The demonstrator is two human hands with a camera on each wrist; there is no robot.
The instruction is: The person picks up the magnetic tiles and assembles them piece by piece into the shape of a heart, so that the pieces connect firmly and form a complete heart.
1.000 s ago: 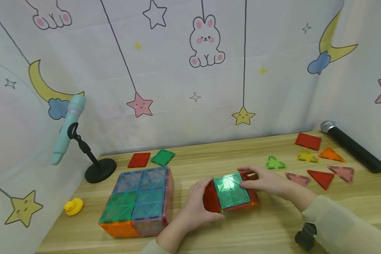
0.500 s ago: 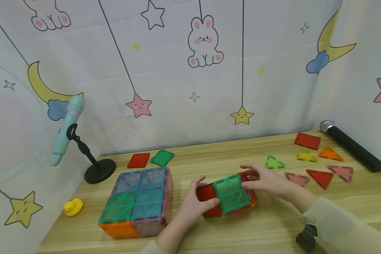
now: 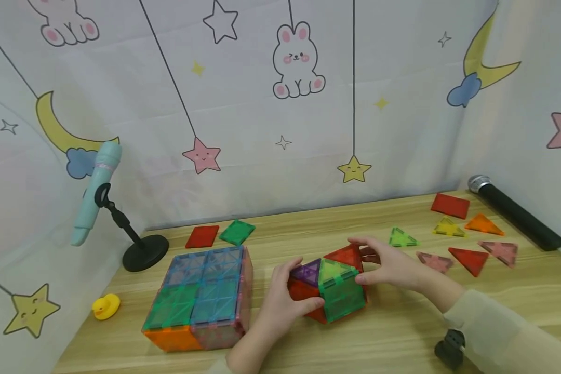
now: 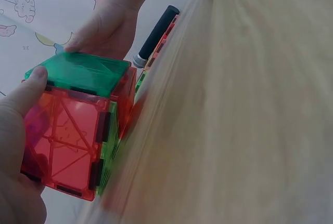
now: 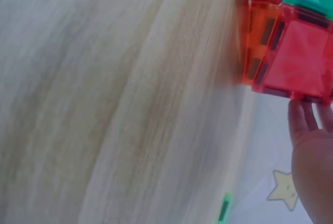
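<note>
Magnetic-tile cube (image 3: pixel 333 290), built of green, red and purple translucent panels, sits tilted near the middle of the wooden bench (image 3: pixel 402 332), held between both hands. Left hand (image 3: pixel 282 301) grips its left side, fingers curled round the red panel and thumb on the upper edge, as the left wrist view confirms. Right hand (image 3: pixel 392 265) holds the far right side, fingers bent against the red triangular panel. To the left, just apart from the cube, stands a larger flat tile box (image 3: pixel 201 296) of blue, green, orange and pink squares. Loose triangle tiles (image 3: pixel 467 257) lie to the right, near a black microphone (image 3: pixel 516 213). A red square tile (image 3: pixel 202 236) and a green square tile (image 3: pixel 236 231) lie at the far left, beside a toy microphone on a stand (image 3: pixel 107 208). A yellow rubber duck (image 3: pixel 105 306) rests at the near left.
</note>
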